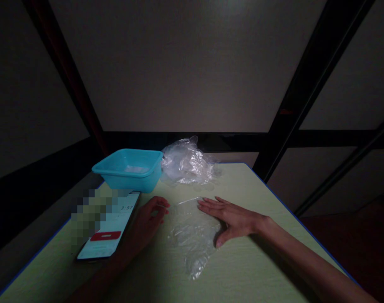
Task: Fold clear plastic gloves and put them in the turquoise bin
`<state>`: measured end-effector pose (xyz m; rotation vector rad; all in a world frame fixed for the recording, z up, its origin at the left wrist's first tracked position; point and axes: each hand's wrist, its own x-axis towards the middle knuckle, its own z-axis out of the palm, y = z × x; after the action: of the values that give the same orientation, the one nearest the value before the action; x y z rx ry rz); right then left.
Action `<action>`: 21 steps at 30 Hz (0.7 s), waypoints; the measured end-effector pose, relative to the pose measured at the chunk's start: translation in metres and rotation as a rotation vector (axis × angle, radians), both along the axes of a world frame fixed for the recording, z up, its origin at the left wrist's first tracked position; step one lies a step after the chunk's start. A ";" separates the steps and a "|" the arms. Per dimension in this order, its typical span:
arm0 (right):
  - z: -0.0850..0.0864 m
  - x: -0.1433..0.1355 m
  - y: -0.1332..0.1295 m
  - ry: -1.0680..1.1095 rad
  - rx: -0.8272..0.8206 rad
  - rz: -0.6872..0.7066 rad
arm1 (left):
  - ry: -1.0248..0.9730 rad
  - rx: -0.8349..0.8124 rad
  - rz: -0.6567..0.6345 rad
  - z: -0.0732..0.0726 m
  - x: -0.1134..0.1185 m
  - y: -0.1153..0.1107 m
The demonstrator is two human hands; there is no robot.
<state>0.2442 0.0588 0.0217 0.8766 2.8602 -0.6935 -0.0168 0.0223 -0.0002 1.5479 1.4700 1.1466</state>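
Observation:
A thin, clear, crinkled plastic piece [193, 235] lies flat on the table, narrowing toward me; whether it is a bag or a disposable glove I cannot tell. Spread over its right side is my right hand [232, 216], palm down, fingers stretched out and touching the film. My left hand [154, 212] hovers by its left edge, fingers loosely curled with a gap to the thumb and nothing visible between them. Behind both hands sits a loose heap of similar clear plastic [188, 162].
A turquoise plastic basin [128, 179] with something whitish inside stands at the back left. Before it lies a phone [111, 235] with a lit screen, partly pixelated. The pale table [242, 269] has a blue edge and meets a panelled wall at the back.

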 end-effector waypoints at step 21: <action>-0.007 0.008 -0.031 0.109 0.065 -0.132 | 0.053 -0.025 -0.024 0.003 0.003 -0.004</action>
<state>0.2518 0.0276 0.0143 1.0775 2.9564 -0.6845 -0.0142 0.0187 0.0031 1.5860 1.4914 1.0771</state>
